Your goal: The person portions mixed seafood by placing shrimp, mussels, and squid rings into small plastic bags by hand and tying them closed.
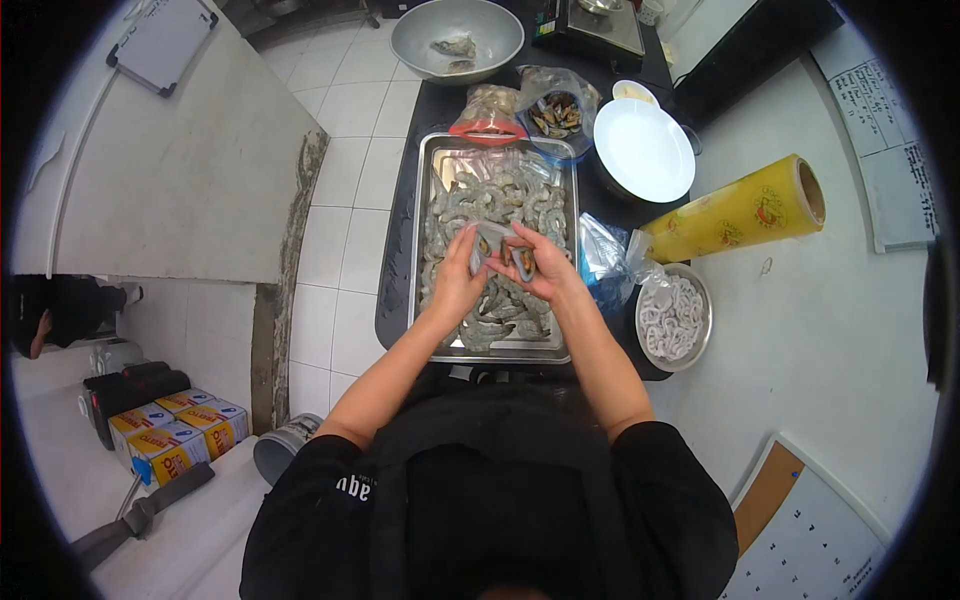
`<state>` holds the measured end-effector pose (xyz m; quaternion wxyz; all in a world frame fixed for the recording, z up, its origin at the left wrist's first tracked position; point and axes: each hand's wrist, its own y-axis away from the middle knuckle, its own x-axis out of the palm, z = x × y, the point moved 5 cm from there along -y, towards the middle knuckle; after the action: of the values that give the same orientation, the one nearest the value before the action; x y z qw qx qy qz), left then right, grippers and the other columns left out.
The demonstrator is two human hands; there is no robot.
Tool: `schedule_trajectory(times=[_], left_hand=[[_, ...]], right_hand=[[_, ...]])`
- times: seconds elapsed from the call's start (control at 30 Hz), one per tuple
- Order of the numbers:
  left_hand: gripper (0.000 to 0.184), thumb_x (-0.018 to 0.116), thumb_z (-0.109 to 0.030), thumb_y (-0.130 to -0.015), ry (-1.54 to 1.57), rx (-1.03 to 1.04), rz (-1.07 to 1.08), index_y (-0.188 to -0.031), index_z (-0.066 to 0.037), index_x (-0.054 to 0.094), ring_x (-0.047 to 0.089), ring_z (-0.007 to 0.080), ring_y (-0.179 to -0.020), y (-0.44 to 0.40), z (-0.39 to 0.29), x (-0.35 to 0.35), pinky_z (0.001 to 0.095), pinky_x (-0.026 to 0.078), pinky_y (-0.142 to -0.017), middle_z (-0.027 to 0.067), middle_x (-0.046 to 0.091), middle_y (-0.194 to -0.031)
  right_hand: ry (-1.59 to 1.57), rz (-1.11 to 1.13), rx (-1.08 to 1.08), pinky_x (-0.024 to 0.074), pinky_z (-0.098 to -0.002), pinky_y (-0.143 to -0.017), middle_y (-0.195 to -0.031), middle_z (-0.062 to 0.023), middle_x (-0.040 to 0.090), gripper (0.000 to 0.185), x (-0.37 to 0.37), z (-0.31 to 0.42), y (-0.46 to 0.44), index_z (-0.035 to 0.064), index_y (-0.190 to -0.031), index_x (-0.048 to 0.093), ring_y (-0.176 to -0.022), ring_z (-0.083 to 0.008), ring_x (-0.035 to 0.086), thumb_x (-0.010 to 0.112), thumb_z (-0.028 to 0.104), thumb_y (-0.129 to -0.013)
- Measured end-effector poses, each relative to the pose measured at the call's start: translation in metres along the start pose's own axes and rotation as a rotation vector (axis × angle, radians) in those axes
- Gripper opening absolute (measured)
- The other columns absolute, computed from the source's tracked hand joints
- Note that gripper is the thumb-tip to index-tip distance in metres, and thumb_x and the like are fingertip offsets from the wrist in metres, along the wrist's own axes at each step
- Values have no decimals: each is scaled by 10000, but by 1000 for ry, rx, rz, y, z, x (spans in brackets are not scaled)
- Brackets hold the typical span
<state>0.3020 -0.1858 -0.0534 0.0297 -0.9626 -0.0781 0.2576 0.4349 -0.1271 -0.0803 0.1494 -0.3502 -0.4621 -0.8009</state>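
Above the tray, my left hand (460,278) closes on the side of a small clear plastic bag (490,234). A mussel with orange flesh shows at that hand's fingers. My right hand (548,272) is curled around opened mussels (523,262), with its fingers also against the bag. Both hands are close together, fingertips almost meeting. Under them lies a metal tray (414,270) covered with grey raw shrimp (495,195). How many mussels are inside the bag is hidden by my fingers.
Beyond the tray stand a bag of mussels (556,114), another filled bag (490,105) and a large metal bowl (400,45). To the right are a white plate (645,150), a yellow film roll (735,215) and a bowl of white rings (672,322). A wall borders the right side.
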Motion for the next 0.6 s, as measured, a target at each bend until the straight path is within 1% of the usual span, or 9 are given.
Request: schedule_trajectory(times=[0.07,0.1,0.17,0.27,0.33,0.47,0.5,0.53,0.6], left_hand=[[688,658,-1,-732,-42,33,-38,-1363,-6,381,507,356,-1140,7,1,2,351,468,-862,243,401,-1348],[688,658,-1,-732,-42,29,-41,-1363,-6,381,507,356,-1140,11,2,4,351,468,-862,243,401,-1348],[699,643,6,-732,-137,-14,-119,-1366,33,349,452,389,-1201,18,4,3,384,396,-987,259,399,-1340],[701,627,14,-732,-79,-52,-94,-1367,50,331,408,408,-1238,26,3,4,406,327,-1056,267,397,-1330],[681,614,20,-739,-90,-44,-117,-1357,60,331,409,419,-1231,29,0,-1,402,341,-1045,267,381,-1338],[666,601,17,-748,1,-74,-68,-1354,62,330,426,406,-1221,25,-3,-21,382,406,-976,255,361,-1353],[680,627,22,-740,48,-105,-63,-1362,41,351,527,302,-1069,25,0,-25,298,480,-759,234,400,-1331],[680,627,22,-740,46,-102,-60,-1362,41,351,527,302,-1069,24,-1,-29,298,480,-759,234,400,-1331],[690,631,20,-739,122,-128,7,-1367,42,345,539,257,-966,23,-1,-33,279,475,-709,227,408,-1322]], right_hand=[[89,-57,-8,522,-440,-891,-1005,-183,535,445,6,-3,7,-57,-1152,477,-932,-278,581,523,333,-942],[171,-4,-5,516,-407,-852,-1093,-163,521,428,16,-5,10,-30,-1178,475,-939,-263,576,525,323,-943],[255,47,2,510,-373,-814,-1180,-143,507,414,20,-7,11,-4,-1203,474,-947,-248,571,528,313,-943],[367,82,105,551,-378,-798,-1127,-192,506,475,20,-12,10,-19,-1283,401,-950,-261,593,526,292,-945],[690,-88,-2,557,-323,-706,-1103,-171,566,427,19,-7,19,-24,-1245,476,-886,-246,630,551,261,-935],[1014,21,18,555,-294,-663,-995,-150,644,344,23,17,14,-28,-1145,582,-819,-219,659,577,231,-920],[1012,-12,-132,549,-287,-654,-927,-128,663,290,26,40,4,-23,-1067,623,-786,-210,661,589,215,-904],[1003,-52,-284,544,-281,-646,-860,-106,682,247,31,62,-9,-18,-989,663,-753,-200,663,601,198,-888],[1412,-156,-643,546,-327,-680,-889,-136,690,244,28,97,-64,-19,-1053,640,-782,-229,675,574,144,-884]])
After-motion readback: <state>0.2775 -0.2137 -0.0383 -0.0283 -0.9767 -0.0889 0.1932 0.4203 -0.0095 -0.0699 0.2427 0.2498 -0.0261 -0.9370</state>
